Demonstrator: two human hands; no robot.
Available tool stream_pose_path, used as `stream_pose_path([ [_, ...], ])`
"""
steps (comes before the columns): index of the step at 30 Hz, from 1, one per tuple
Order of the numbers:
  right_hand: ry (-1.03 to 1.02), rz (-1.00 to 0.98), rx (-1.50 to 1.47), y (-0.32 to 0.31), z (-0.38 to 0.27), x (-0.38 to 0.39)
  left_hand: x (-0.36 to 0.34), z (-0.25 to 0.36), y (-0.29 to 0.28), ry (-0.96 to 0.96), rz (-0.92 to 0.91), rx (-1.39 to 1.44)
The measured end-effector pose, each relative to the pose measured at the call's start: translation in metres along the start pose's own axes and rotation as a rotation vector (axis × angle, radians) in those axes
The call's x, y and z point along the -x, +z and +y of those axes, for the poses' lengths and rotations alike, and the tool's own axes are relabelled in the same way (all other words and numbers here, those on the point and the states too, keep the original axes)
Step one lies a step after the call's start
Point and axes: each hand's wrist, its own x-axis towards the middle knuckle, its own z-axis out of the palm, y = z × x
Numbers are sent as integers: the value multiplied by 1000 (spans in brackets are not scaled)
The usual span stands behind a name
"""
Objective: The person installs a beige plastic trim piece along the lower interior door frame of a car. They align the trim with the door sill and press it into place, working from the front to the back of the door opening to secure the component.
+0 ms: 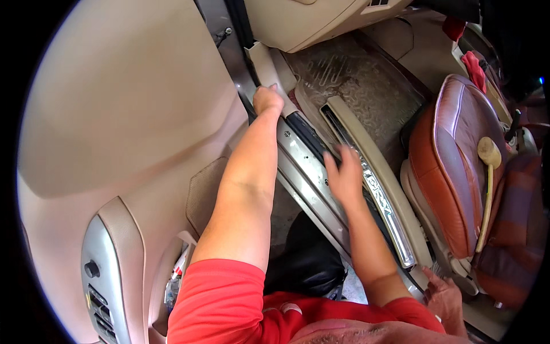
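My left hand (268,102) is closed on a beige plastic trim panel (263,62) at the front end of the car's door sill; its fingertips are partly hidden. My right hand (345,173), slightly blurred, hovers over the bare metal sill (306,153) with thumb and fingers apart, and nothing shows in it. Just inside lies a long beige sill trim (395,192) with a shiny chrome strip (395,229) along it. It sits apart from the metal sill at its front end. Near its rear end is another person's hand (446,297), fingers extended.
At left the open car door (120,103) carries a switch panel (100,281). A mallet (489,153) with a pale head rests on the brown leather seat (447,189). A patterned floor mat (366,86) covers the footwell. A red cloth (474,69) hangs beyond the seat.
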Motion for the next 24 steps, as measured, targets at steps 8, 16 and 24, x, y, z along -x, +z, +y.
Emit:
stream_pose_path([
  [8, -177, -267, -58, 146, -60, -224, -9, 4, 8, 93, -104, -180],
  [16, -67, -358, -111, 168, -97, -230, -20, -11, -10, -5, -294, -214],
  [24, -74, -189, -171, 193, -91, -236, -40, -23, 14, 301, -280, -414],
])
